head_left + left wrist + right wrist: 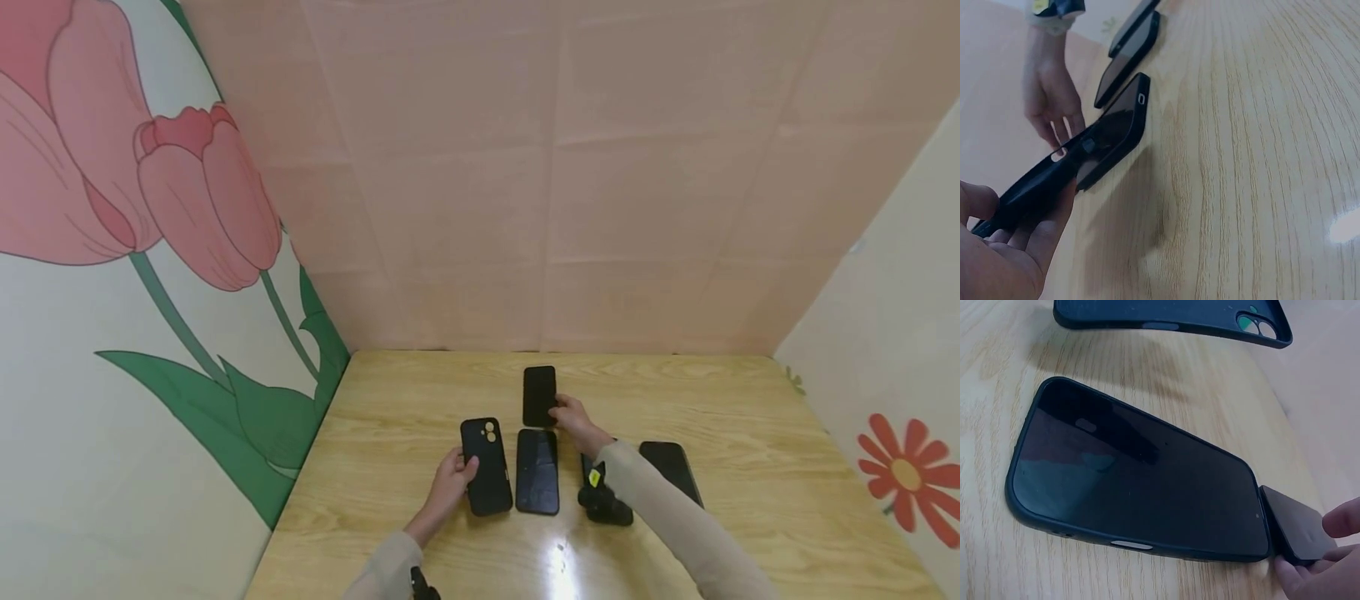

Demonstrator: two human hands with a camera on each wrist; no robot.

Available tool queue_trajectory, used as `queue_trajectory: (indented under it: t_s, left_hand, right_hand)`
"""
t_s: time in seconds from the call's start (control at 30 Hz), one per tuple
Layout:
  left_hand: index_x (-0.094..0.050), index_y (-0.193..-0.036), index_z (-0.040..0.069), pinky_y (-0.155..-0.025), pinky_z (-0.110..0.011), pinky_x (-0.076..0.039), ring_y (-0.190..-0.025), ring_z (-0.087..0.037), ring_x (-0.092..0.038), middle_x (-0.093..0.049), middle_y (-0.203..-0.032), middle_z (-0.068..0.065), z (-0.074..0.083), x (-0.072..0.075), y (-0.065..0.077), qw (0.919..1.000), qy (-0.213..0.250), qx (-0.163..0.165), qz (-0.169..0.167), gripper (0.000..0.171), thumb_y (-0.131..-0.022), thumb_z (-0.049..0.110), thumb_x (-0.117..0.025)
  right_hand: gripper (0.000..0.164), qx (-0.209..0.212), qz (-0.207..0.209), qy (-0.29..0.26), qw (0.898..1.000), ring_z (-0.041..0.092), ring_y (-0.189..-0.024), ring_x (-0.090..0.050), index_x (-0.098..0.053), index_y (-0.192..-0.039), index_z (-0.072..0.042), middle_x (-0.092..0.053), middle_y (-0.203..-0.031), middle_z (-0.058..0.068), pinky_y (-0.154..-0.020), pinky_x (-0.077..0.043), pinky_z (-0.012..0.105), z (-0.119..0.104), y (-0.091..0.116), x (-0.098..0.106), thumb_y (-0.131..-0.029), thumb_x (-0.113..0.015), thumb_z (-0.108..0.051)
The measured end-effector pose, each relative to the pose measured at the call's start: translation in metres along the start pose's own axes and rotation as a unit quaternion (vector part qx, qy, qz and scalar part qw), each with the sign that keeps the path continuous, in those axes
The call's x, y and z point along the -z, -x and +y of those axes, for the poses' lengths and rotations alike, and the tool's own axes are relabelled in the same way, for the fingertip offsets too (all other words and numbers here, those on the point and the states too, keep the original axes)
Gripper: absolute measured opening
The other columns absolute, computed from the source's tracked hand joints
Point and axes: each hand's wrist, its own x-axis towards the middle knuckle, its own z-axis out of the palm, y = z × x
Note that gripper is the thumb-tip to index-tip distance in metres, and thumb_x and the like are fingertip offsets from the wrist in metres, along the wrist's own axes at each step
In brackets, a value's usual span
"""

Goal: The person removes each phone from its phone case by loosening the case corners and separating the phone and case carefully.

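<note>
My left hand point(448, 482) holds a black phone case point(487, 479) by its left edge, raised above the table. Camera holes show at the case's top, and in the right wrist view its hollow inside point(1166, 311) is visible. At the far side, my right hand point(576, 423) grips the right edge of a dark phone point(538, 392), thumb on one side and fingers low along its edge. Between the hands, a second phone point(537, 473) in a black case point(1072, 532) lies screen up on the table, its top end close to the far phone.
Right of the middle lies another dark phone point(619, 514), partly hidden by my right forearm and wrist camera. Farther right is one more dark phone point(672, 467), partly covered by the sleeve. The wooden table point(390, 400) meets a pink backdrop and flowered side walls.
</note>
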Motion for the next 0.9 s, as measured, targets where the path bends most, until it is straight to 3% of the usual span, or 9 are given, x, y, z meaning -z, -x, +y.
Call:
queue_trajectory:
  t_s: [0.17,0.37,0.57,0.9]
  left_hand:
    - [-0.045,-0.132,-0.007,-0.068,-0.033,-0.052,-0.087,-0.023,-0.066,-0.068,-0.103,-0.018,0.0,0.001,0.002,0.9999,0.003,0.011,0.0,0.04,-0.105,0.021,-0.05]
    - [-0.044,-0.134,-0.008,-0.075,-0.039,-0.056,-0.093,-0.03,-0.067,-0.067,-0.107,-0.023,0.002,0.004,0.006,0.9998,0.016,0.003,-0.01,0.04,-0.106,0.019,-0.048]
    - [-0.043,-0.141,-0.006,-0.079,-0.043,-0.057,-0.1,-0.036,-0.067,-0.066,-0.113,-0.027,0.0,0.007,0.008,0.9993,0.031,-0.006,-0.019,0.043,-0.106,0.018,-0.048]
    - [-0.038,-0.136,-0.009,-0.074,-0.04,-0.057,-0.094,-0.034,-0.068,-0.067,-0.107,-0.025,-0.003,0.009,0.011,0.9992,0.037,0.004,-0.016,0.044,-0.107,0.022,-0.046]
  right_hand:
    - [0.059,0.002,-0.01,0.011,1.0,0.05,-0.139,-0.023,-0.015,-0.149,0.016,-0.013,-0.154,0.038,-0.109,-0.032,0.057,0.003,0.003,-0.001,-0.098,-0.042,0.003]
    - [0.06,0.002,-0.018,0.019,1.0,0.049,-0.14,-0.023,-0.014,-0.151,0.014,-0.013,-0.155,0.037,-0.109,-0.032,0.057,0.002,0.005,-0.004,-0.099,-0.042,0.001]
    - [0.059,-0.008,-0.002,0.009,1.0,0.05,-0.136,-0.03,-0.018,-0.151,0.012,-0.017,-0.153,0.037,-0.106,-0.036,0.056,0.0,0.005,-0.006,-0.098,-0.043,0.001]
    - [0.059,-0.002,0.039,-0.031,0.999,0.046,-0.127,-0.039,-0.021,-0.148,0.014,-0.028,-0.145,0.037,-0.105,-0.037,0.055,-0.001,0.011,-0.008,-0.095,-0.044,0.003]
